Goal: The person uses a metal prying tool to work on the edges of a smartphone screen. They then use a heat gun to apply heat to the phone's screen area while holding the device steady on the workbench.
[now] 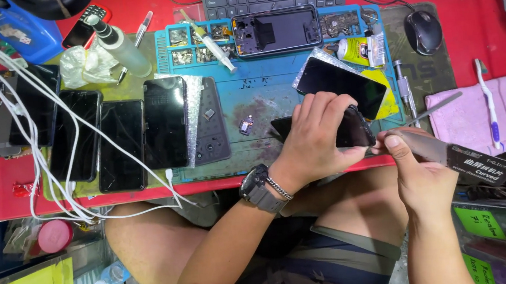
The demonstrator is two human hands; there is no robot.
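At the blue mat's near edge, the left hand clamped the dark phone; the right hand pinched a thin metal pry blade, apparently at its seam. Shallow, steady prying suited best.

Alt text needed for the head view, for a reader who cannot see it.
A person's left hand grips a dark phone at the edge of a blue work mat, while the right hand presses a thin flat metal blade against its side. More dark phones lie in a row on the red table.
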